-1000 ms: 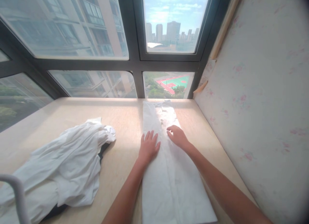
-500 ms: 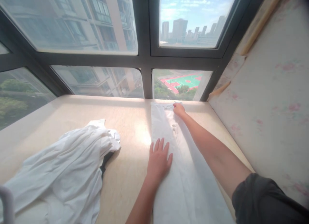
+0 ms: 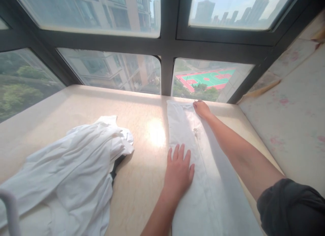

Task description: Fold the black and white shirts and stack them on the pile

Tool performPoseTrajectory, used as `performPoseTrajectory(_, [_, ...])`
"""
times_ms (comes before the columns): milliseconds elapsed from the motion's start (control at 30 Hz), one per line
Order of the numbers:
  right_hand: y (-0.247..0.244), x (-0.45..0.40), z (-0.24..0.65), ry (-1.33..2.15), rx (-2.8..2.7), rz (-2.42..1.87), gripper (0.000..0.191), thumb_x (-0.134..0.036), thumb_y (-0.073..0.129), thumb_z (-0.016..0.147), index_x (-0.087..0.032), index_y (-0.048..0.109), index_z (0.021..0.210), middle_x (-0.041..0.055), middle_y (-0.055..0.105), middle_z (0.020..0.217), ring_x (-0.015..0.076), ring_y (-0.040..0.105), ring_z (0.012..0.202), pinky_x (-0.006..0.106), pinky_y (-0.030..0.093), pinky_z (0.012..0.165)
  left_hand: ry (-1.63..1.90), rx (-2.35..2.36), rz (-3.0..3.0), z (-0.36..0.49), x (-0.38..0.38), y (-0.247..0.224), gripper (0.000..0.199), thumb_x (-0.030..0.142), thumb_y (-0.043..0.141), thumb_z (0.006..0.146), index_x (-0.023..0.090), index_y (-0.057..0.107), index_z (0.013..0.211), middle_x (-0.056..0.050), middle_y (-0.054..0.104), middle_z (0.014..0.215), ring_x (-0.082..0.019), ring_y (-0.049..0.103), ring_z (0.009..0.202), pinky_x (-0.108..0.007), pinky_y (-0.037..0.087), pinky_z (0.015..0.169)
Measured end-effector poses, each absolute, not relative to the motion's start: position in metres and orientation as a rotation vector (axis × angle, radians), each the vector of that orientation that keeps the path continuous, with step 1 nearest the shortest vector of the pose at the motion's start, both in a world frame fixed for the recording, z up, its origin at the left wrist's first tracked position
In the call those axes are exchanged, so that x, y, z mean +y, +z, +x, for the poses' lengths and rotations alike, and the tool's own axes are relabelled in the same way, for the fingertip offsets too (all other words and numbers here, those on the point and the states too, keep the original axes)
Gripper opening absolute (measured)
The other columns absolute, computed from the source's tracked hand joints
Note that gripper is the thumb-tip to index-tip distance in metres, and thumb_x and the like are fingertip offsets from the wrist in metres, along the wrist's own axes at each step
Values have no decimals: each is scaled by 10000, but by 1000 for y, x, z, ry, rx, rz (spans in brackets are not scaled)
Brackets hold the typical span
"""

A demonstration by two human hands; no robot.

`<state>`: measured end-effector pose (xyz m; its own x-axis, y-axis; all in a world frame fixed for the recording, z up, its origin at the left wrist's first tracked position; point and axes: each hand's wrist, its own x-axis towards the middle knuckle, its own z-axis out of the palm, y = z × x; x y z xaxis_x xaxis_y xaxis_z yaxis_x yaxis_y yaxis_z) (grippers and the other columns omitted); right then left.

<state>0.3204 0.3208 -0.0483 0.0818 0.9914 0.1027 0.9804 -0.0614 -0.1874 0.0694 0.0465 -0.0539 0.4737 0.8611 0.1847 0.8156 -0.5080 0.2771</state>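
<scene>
A pair of white trousers (image 3: 215,195), by its look, lies stretched lengthwise on the pale ledge, with its waist end close to the window. At the far right corner of that waist, my right hand (image 3: 201,109) is closed on the cloth, fingers pinched together. My left hand (image 3: 179,170) lies flat on the left side of the trousers, nearer to me, fingers spread. Between the hands runs a seam with a small puckered bit near the waist. The near end of the trousers is cut off by the bottom of the view.
A crumpled pile of white clothes (image 3: 71,168) lies on the left of the ledge (image 3: 142,127), with something dark (image 3: 117,166) under it. Framed windows (image 3: 106,70) border the far side, a papered wall (image 3: 291,127) the right. A grey curved bar (image 3: 11,212) stands at lower left.
My view has tilted down and swung slightly left, so everything sits shifted in the picture. Both hands keep about the same places on the trousers.
</scene>
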Motion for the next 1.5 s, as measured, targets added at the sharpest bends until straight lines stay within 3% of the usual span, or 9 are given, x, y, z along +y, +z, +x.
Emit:
performPoseTrajectory(133, [-56,301,318,45,-2006,-2040,503,-187,420,927,-123,507,1417,179,565,1369,308,504,1243,390,412,1002,449,1495,2564,71,45,-53,501,453,375,985,235,487,1423,-94,394,1565,-304,319,1454,-570,246,1197])
performPoseTrajectory(400, [-55,225,303,12,-1995,-1873,483,-262,375,965,-79,504,1393,186,512,1441,294,449,1343,460,371,1113,380,1555,2592,62,45,-48,508,433,424,971,226,480,1431,-118,391,1564,-340,323,1449,-652,224,1164])
performPoseTrajectory(567, [-59,97,295,11,-2046,-1640,452,-336,424,975,-132,528,1365,170,518,1430,289,457,1346,489,409,1107,379,1625,2633,47,19,-33,437,324,486,946,162,565,1344,-165,491,1481,-351,393,1406,-596,279,1159])
performPoseTrajectory(767, [-59,-94,290,68,-2217,-1542,435,-249,466,973,-163,494,1399,137,467,1491,271,388,1411,478,428,1116,394,1148,2912,28,-99,-29,397,262,522,901,210,601,1287,-106,541,1447,-281,494,1333,-459,391,1116])
performPoseTrajectory(1000, [-46,-211,273,138,-2348,-1577,477,-301,532,949,-190,512,1412,108,353,1579,306,300,1463,489,447,1095,492,824,3175,2,-182,-43,744,695,453,880,174,525,1407,-168,524,1447,-350,431,1374,-475,383,1091])
performPoseTrajectory(1133, [-44,-229,264,125,-2354,-1573,512,-377,549,946,-187,513,1420,110,318,1597,318,276,1473,494,434,1099,479,848,3248,-6,-194,-45,431,319,458,968,217,562,1374,-115,562,1423,-298,484,1345,-447,394,1092])
performPoseTrajectory(1233, [-42,-238,262,115,-2376,-1485,571,-456,568,929,-189,509,1430,116,346,1583,321,298,1465,483,423,1106,555,868,3238,-13,-197,-41,479,73,395,923,242,613,1314,-79,603,1382,-249,508,1331,-399,432,1072])
performPoseTrajectory(1367, [-39,-256,272,58,-2415,-1275,649,-598,593,875,-179,572,1370,139,479,1496,308,400,1413,433,445,1094,729,884,3145,-27,-204,-39,421,115,357,972,222,675,1227,-86,676,1263,-222,576,1255,-359,472,1042])
performPoseTrajectory(1500, [-42,-271,291,-38,-2406,-1210,334,-226,547,923,-198,654,1239,104,631,1346,238,536,1311,365,488,1053,870,908,3016,-41,-215,-51,399,208,332,1020,216,687,1203,-74,725,1131,-188,630,1169,-329,477,1049])
